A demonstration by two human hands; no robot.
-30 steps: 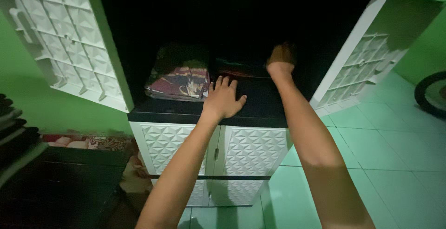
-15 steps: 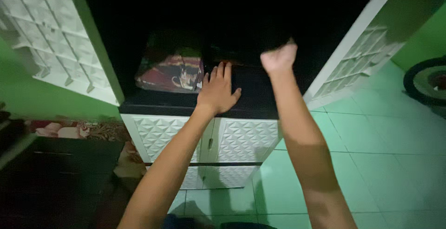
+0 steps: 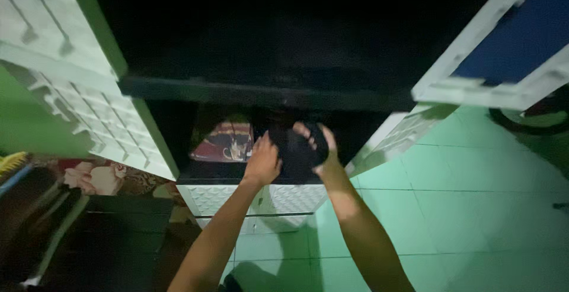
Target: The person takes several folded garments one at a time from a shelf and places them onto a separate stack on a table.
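Note:
My left hand [image 3: 262, 161] and my right hand [image 3: 320, 145] both grip a dark folded cloth [image 3: 297, 150] at the front of a cabinet shelf [image 3: 207, 176]. The left hand holds its left side, the right hand curls over its top right. Just left of the hands lies a folded red patterned cloth [image 3: 224, 142] on the same shelf. The black cabinet [image 3: 261, 93] stands with both white lattice doors swung wide; its inside is too dark to see.
The left door [image 3: 56, 84] and right door [image 3: 504, 78] stick out to either side. White patterned lower doors [image 3: 278, 200] sit below the shelf. Green tiled floor [image 3: 474, 221] spreads right; a wheel [image 3: 527, 117] at far right. Dark furniture [image 3: 77, 238] and floral fabric [image 3: 98, 176] lie left.
The view has pulled back and up, showing the cabinet's upper compartment. My right hand came down out of the dark shelf and my left lifted off it; both now hold the dark cloth.

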